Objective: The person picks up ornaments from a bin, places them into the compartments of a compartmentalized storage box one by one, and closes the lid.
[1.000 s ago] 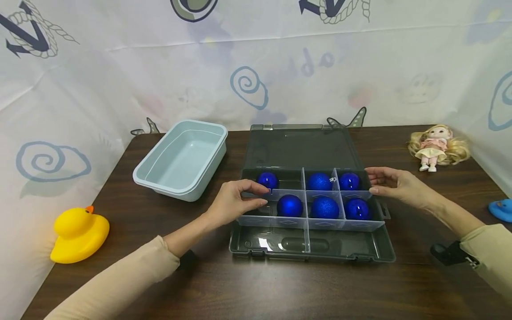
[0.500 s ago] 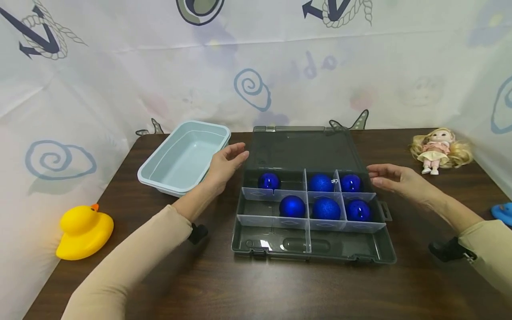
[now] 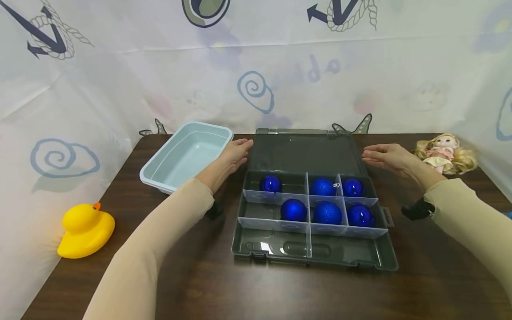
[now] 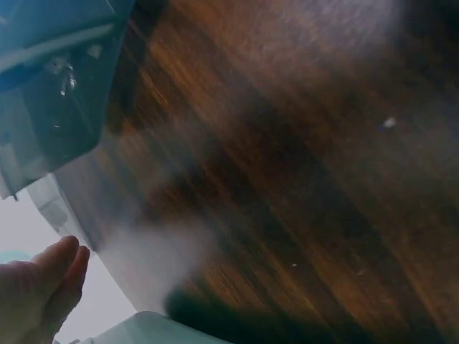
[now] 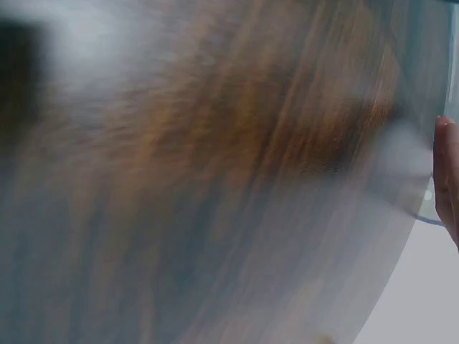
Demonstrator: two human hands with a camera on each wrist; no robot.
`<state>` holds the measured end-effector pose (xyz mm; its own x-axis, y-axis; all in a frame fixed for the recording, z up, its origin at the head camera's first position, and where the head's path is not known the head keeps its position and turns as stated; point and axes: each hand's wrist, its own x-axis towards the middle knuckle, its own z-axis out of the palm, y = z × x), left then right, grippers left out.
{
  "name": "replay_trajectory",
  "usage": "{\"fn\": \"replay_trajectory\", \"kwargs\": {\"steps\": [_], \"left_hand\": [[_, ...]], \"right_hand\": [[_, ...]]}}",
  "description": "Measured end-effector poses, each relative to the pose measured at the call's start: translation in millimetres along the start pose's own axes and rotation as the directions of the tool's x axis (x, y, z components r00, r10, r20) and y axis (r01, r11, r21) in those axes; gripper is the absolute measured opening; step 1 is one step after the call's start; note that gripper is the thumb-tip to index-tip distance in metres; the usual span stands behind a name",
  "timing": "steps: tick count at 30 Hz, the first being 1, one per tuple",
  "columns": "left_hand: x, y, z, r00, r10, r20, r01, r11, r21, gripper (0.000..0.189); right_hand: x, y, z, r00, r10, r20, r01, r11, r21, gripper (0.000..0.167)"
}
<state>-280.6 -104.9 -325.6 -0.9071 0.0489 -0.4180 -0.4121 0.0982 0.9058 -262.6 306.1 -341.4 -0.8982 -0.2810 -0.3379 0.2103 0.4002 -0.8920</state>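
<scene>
A dark see-through compartment box [image 3: 272,244] lies on the table with its lid [image 3: 306,153] laid back. Blue Christmas balls, some glossy like the rear left ball [image 3: 270,183] and some glittery like the middle ball [image 3: 327,213], sit in its back and middle rows; the front row holds none. My left hand [image 3: 232,155] hovers beside the lid's left edge, fingers straight. On the other side my right hand [image 3: 390,159] is beside the lid's right edge, fingers extended together. Neither hand holds anything. In the wrist views only fingertips show.
A pale blue basin [image 3: 186,155] stands left of the box, partly behind my left forearm. The yellow rubber duck [image 3: 86,231] sits at the table's left edge. A blond doll [image 3: 445,153] lies at the back right, close to my right hand. Printed cloth hangs behind the table.
My left hand has left the box's left compartments and moved back to the lid's left side. My right hand has risen along the right side toward the lid. The balls stayed put.
</scene>
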Motion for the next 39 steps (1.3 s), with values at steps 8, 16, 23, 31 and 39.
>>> {"fn": "replay_trajectory", "kwargs": {"steps": [8, 16, 23, 31, 39], "left_hand": [[50.3, -15.6, -2.1, 1.000, -0.012, 0.012, 0.012, 1.000, -0.001, 0.056], [53.5, -14.6, -4.8, 0.999, 0.010, -0.052, -0.009, 1.000, 0.019, 0.046], [54.5, -12.4, -1.0, 0.971, 0.153, -0.183, -0.159, 0.987, -0.017, 0.036], [-2.1, 17.0, 2.3, 0.962, 0.232, -0.142, -0.234, 0.972, 0.007, 0.038], [1.8, 23.3, -3.1, 0.902, 0.411, -0.135, -0.410, 0.911, 0.039, 0.037]], "right_hand": [[17.9, 2.3, 0.7, 1.000, 0.030, -0.001, -0.030, 0.998, -0.060, 0.065], [21.4, -4.3, -0.5, 0.997, 0.014, -0.076, -0.011, 0.999, 0.034, 0.061], [16.1, -16.0, -3.3, 0.984, -0.058, -0.170, 0.088, 0.981, 0.173, 0.015], [8.4, -22.5, -4.0, 0.966, -0.100, -0.240, 0.133, 0.983, 0.126, 0.010], [5.1, -33.1, -3.8, 0.900, -0.246, -0.359, 0.305, 0.945, 0.117, 0.017]]}}
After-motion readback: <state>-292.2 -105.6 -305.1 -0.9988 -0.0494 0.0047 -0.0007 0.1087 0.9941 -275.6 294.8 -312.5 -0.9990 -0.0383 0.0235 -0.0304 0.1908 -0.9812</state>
